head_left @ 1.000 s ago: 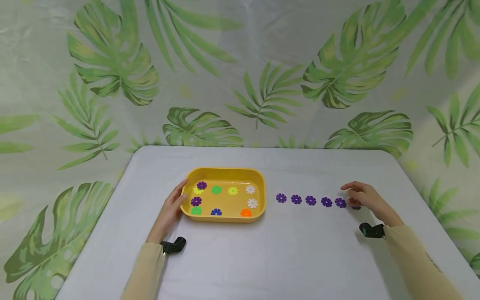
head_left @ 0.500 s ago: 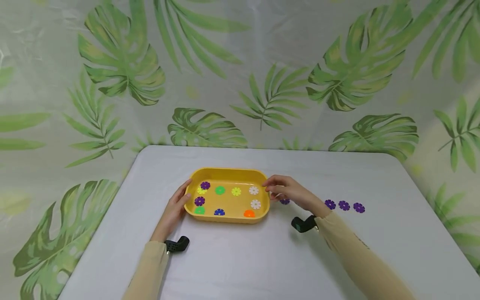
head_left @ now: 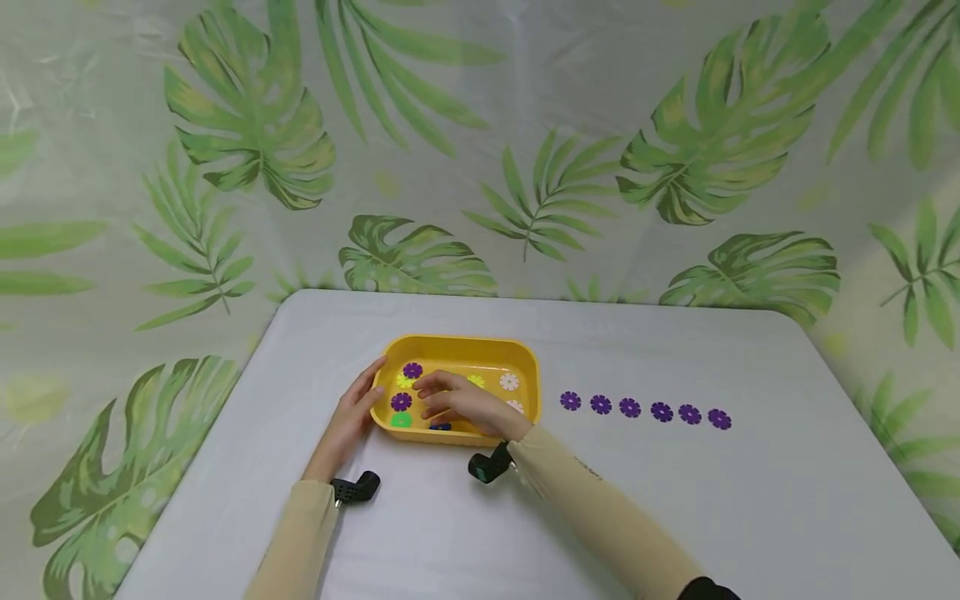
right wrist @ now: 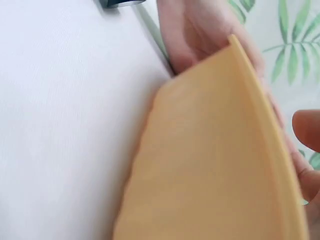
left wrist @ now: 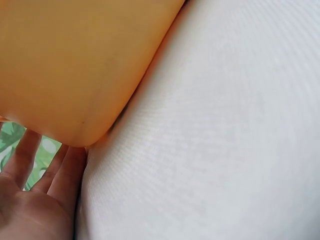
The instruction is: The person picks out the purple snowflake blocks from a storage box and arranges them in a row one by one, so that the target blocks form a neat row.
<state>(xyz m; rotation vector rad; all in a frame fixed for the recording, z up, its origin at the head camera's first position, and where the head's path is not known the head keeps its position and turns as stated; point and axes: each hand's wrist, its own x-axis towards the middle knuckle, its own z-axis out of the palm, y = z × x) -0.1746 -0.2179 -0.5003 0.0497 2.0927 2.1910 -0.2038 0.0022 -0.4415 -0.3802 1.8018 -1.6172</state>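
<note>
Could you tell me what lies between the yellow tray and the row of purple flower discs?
Only bare white tablecloth lies between the yellow plastic tray and the nearest purple flower-shaped disc, as the head view shows.

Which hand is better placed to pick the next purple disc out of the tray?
Right. The right hand is already inside the tray, its fingers beside the purple disc. The left hand rests against the tray's outer left wall.

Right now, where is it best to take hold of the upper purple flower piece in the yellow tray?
Probably pinch the purple flower piece by its notched rim, from straight above: it lies flat near the yellow tray's back-left corner, so the walls block a sideways approach.
</note>
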